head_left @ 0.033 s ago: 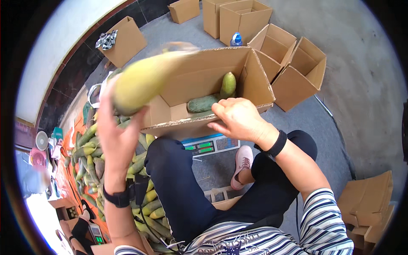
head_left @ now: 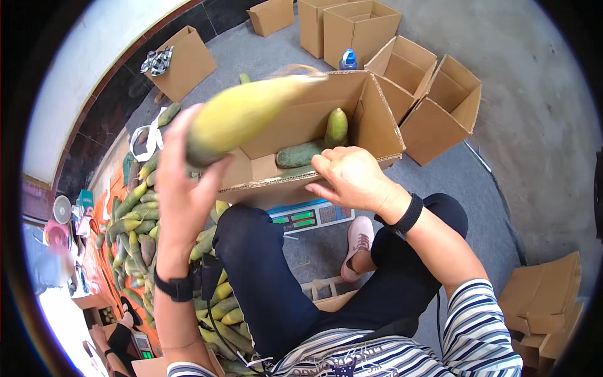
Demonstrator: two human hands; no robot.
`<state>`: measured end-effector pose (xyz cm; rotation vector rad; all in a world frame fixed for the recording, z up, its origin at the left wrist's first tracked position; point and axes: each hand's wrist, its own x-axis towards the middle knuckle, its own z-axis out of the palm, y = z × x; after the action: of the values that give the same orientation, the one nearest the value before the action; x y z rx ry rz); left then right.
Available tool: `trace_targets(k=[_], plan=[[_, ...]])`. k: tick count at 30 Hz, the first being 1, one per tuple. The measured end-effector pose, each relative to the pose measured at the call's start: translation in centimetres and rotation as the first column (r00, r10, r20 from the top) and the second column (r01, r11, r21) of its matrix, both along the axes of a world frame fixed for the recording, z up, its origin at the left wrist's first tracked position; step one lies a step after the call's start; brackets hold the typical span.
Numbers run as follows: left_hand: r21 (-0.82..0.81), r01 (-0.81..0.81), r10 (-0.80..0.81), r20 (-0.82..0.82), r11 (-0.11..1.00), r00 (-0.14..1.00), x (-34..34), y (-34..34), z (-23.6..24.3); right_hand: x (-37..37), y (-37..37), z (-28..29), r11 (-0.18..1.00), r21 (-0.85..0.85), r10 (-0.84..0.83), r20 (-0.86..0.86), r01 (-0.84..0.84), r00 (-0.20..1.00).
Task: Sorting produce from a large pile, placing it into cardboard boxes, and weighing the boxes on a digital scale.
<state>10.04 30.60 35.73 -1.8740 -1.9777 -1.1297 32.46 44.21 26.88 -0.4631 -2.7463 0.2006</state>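
Over the left part of an open cardboard box (head_left: 270, 190), my left hand (head_left: 182, 166) holds up a big yellow-green radish (head_left: 242, 116). Its thin root end points right, and motion smears it slightly. My right hand (head_left: 352, 173) grips the near wall of the box, fingers over the top edge and thumb outside. Inside are a dark green radish (head_left: 300, 154) lying down and a lighter one (head_left: 337, 129) leaning up in the right corner. Part of the box floor is hidden by its near wall. A scale (head_left: 314, 217) with a lit green display shows beneath the box.
Many radishes (head_left: 135, 232) lie heaped on an orange sheet at my left. Empty-looking boxes (head_left: 440, 116) stand beyond the box, with a blue bottle (head_left: 348, 61) beside them. Flattened cardboard (head_left: 543, 292) is at the lower right. Another person's hand (head_left: 98, 337) shows at lower left.
My left hand has carried the radish a little to the right, further over the box. My right hand keeps its place on the box edge.
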Motion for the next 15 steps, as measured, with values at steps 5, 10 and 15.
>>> trace_targets(k=[5,10,15], plan=[[-0.300,0.115,-0.122,-0.003,0.947,0.993,-0.7,2.0,-1.0,0.2,0.0,0.4,1.000,-0.007,0.008,-0.037,-0.008,0.999],[-0.324,-0.009,0.040,0.089,0.946,0.995,-2.1,-2.8,-1.4,0.0,0.2,0.4,1.000,-0.026,0.008,-0.033,-0.009,0.999],[-0.415,-0.081,0.188,0.225,0.906,0.956,-2.9,-10.0,-7.1,-0.7,0.3,0.5,1.000,-0.012,0.003,-0.036,-0.003,0.999]])
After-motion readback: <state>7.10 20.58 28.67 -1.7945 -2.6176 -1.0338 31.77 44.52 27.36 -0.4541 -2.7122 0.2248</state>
